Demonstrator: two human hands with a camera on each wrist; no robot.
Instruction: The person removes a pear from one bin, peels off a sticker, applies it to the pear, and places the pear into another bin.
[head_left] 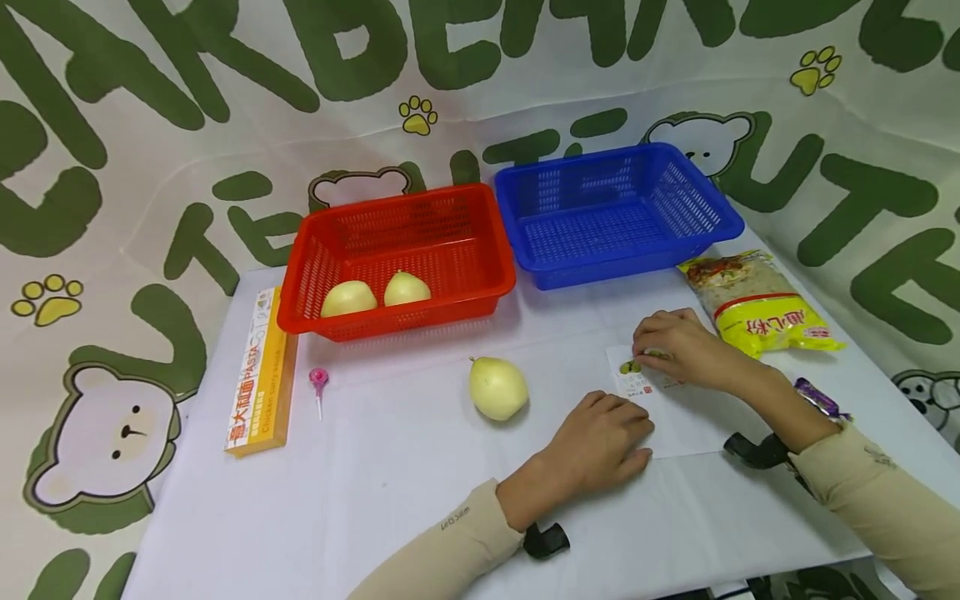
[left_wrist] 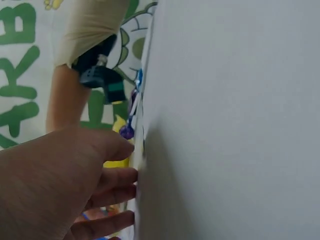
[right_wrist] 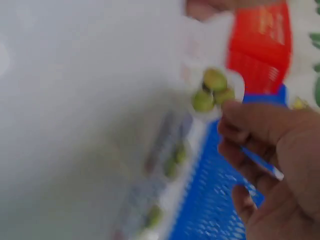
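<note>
A white cloth printed with large dark green letters, pale bear faces and yellow-green paw prints (head_left: 418, 115) hung behind the counter as a backdrop and curved forward along both sides. The counter (head_left: 360, 492) itself was a flat rectangular surface under a smooth, pale lavender-white cover, its front edge dropping away toward the bottom of the head view. Soft, even light fell from above, leaving only faint shadows on the cover. No window or floor showed.
</note>
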